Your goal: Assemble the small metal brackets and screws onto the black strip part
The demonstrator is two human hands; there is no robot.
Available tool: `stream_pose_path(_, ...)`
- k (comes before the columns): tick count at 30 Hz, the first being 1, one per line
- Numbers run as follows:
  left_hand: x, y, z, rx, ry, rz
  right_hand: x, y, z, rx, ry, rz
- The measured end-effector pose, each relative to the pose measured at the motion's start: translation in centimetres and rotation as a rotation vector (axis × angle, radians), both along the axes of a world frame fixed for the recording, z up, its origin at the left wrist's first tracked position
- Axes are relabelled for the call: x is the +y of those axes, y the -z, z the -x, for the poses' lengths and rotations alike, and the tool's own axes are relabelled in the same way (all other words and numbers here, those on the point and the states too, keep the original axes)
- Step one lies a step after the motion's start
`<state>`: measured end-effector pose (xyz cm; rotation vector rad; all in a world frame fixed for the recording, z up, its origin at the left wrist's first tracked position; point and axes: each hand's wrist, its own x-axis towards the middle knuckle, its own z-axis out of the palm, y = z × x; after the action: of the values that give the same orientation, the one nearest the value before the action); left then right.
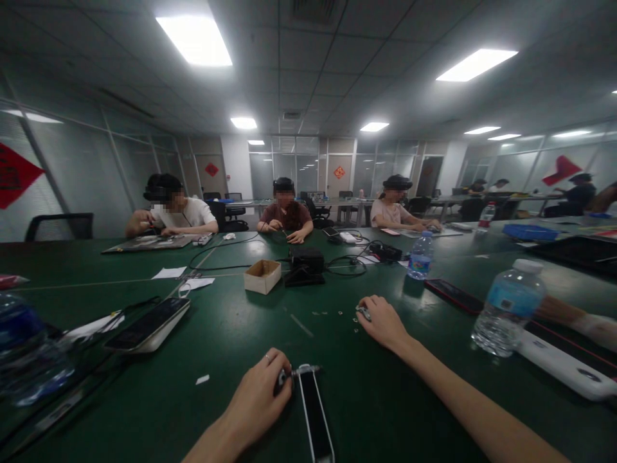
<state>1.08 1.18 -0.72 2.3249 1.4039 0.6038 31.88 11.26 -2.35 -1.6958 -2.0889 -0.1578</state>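
Note:
My left hand point(263, 392), a ring on one finger, is closed round a small dark and metallic piece at the near middle of the green table point(357, 399). Just right of it lies a long black device with a silver frame point(315, 418), a thin metal part at its top end. Farther forward and to the right, my right hand point(380, 321) has its fingers bent round a small silvery metal piece point(363, 312). Several tiny light rings point(355, 330) lie on the table beside those fingertips.
A small open box point(263, 278) and a black device point(306, 265) stand ahead. Bottles point(508, 308) point(419, 257) are at right, a phone on a white block point(149, 325) at left. People sit across the table; another person's arm point(573, 318) reaches in at right.

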Motion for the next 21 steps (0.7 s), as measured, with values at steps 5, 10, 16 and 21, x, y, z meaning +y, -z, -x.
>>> stream_pose_path(5, -0.2, 0.0, 0.0, 0.015, -0.008, 0.008, 0.8, 0.9, -1.0, 0.008, 0.030, 0.023)
stream_pose_path(10, -0.3, -0.3, 0.0, 0.036, -0.011, 0.014, 1.0, 0.7, -0.8, 0.038, 0.024, -0.056)
stream_pose_path(16, -0.3, -0.6, -0.2, 0.057, -0.022, 0.019, -1.1, -0.6, 1.9, 0.113, -0.198, -0.215)
stream_pose_path(21, -0.4, -0.5, -0.3, 0.073, -0.024, -0.005, -4.7, -1.3, 5.8, 0.105, -0.514, -0.039)
